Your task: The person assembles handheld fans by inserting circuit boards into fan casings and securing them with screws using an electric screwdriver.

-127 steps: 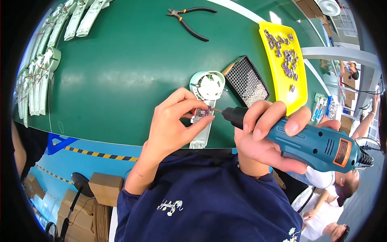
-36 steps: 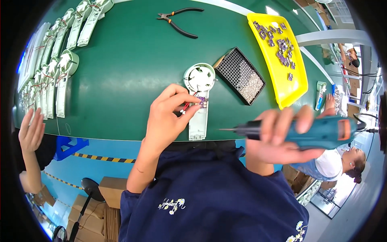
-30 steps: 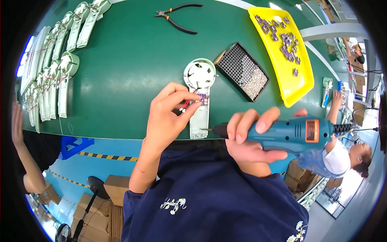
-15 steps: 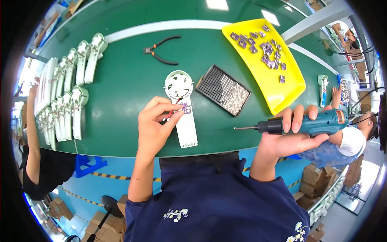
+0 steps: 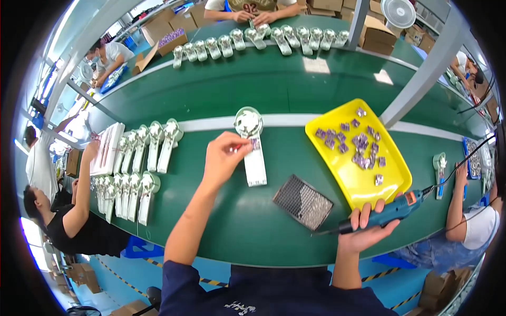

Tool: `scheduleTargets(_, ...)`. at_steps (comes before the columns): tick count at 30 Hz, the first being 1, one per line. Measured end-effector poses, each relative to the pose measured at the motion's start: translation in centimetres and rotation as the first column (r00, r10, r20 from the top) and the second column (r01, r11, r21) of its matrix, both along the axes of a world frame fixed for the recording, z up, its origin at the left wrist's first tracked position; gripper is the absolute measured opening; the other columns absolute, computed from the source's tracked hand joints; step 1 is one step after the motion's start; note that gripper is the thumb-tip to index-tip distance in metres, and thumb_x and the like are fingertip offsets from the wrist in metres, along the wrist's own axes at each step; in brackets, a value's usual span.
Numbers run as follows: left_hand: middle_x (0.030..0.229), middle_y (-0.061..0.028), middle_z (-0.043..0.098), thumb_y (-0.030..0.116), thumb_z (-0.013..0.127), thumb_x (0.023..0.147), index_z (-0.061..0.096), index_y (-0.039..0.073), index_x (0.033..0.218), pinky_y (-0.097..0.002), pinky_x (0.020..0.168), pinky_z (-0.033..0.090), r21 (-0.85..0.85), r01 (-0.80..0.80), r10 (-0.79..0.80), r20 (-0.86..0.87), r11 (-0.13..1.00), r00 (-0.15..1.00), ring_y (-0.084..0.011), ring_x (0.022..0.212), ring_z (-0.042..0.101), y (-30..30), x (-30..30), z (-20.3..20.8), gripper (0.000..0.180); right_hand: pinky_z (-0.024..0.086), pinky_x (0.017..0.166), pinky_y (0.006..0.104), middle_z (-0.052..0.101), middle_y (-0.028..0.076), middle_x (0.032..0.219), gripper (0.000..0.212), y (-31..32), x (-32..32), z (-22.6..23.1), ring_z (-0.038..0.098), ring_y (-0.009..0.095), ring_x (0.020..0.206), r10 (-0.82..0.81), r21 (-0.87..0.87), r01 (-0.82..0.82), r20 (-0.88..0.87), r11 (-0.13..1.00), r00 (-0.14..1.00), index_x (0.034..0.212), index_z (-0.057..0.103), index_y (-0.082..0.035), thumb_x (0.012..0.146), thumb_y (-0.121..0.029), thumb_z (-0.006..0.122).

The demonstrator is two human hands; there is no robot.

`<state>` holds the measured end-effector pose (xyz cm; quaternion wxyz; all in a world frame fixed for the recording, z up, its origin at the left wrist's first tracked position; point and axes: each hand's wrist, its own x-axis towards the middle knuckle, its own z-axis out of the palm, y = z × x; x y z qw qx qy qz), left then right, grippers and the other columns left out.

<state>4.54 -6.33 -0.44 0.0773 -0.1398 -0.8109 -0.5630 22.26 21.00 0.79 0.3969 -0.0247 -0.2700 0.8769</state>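
Note:
A white handheld fan housing (image 5: 256, 168) lies on the green table, its round head pointing away from me. My left hand (image 5: 227, 158) pinches at a small purple circuit board (image 5: 255, 144) on the housing, just below the fan head; red wire shows by the fingertips. My right hand (image 5: 363, 231) is wrapped round a teal electric screwdriver (image 5: 392, 209). Its thin bit points left, close to the near edge of a black perforated tray (image 5: 295, 196) filled partly with small metal screws. Blur keeps me from telling whether the bit touches the tray.
A yellow tray (image 5: 337, 181) of purple boards stands at the right. Rows of fan housings (image 5: 138, 192) lie at the left, and another row (image 5: 303, 38) stands across the table. A grey post (image 5: 416, 79) rises behind the yellow tray. Co-workers sit on both sides and opposite.
The view has tilted up, showing the far table. My right hand has brought the screwdriver left to the screw tray. The fan housing sits farther away; the pliers are no longer visible.

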Motion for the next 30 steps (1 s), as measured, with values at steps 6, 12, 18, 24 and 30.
scheduleTargets(6,0.089,-0.0067,0.071,0.012,0.078,0.079,0.076,0.003,0.094,-0.0263,0.073,0.050,0.099,-0.029,0.030,-0.008,0.995,1.000,-0.0113,0.078,0.063,2.2,-18.1,0.3,0.018,0.034,0.037,0.0186,0.045,0.002,0.092,0.058,0.1,-1.3,0.7,0.039,0.006,0.051,-0.035,-0.013,0.037,0.126,0.999,0.991,0.153,0.017,-0.018,0.105,-0.046,0.032)
scheduleTargets(12,0.078,-0.0011,0.069,0.018,0.077,0.078,0.078,0.009,0.091,-0.0287,0.069,0.051,0.082,-0.096,0.104,-0.090,0.992,0.991,-0.0097,0.071,0.060,7.1,-34.1,0.2,0.016,0.033,0.033,0.0215,0.044,0.002,0.092,0.060,0.5,-3.2,0.9,0.038,0.009,0.047,-0.071,-0.090,0.092,0.215,0.992,0.974,0.154,0.014,-0.019,0.105,-0.049,0.030)
scheduleTargets(18,0.076,-0.0033,0.070,0.017,0.077,0.078,0.078,0.010,0.090,-0.0281,0.069,0.051,0.065,-0.161,0.171,-0.191,0.985,0.967,-0.0124,0.070,0.063,12.2,-43.0,-0.3,0.014,0.043,0.050,0.0288,0.052,0.004,0.099,0.058,2.6,-2.9,-0.7,0.049,0.017,0.062,0.144,-0.089,-0.133,0.144,0.987,0.979,0.127,0.044,-0.010,0.096,-0.059,0.050)
scheduleTargets(24,0.082,-0.0066,0.072,0.016,0.075,0.078,0.078,0.010,0.090,-0.0300,0.074,0.054,-0.010,-0.177,0.171,-0.218,0.984,0.961,-0.0163,0.075,0.069,16.4,-46.9,-0.9,0.013,0.041,0.046,0.0284,0.051,0.005,0.103,0.054,2.7,-3.3,-0.7,0.046,0.016,0.058,0.085,-0.098,-0.069,0.169,0.993,0.982,0.127,0.042,-0.011,0.098,-0.056,0.047)
scheduleTargets(30,0.086,-0.0084,0.071,0.014,0.075,0.078,0.078,0.008,0.089,-0.0301,0.074,0.054,0.030,-0.195,0.197,-0.211,0.980,0.957,-0.0174,0.077,0.069,18.7,-47.8,-1.6,0.013,0.042,0.046,0.0294,0.052,0.006,0.105,0.054,2.7,-3.1,-1.4,0.049,0.017,0.057,0.075,-0.197,-0.033,0.211,0.980,0.974,0.131,0.040,-0.010,0.099,-0.053,0.046)
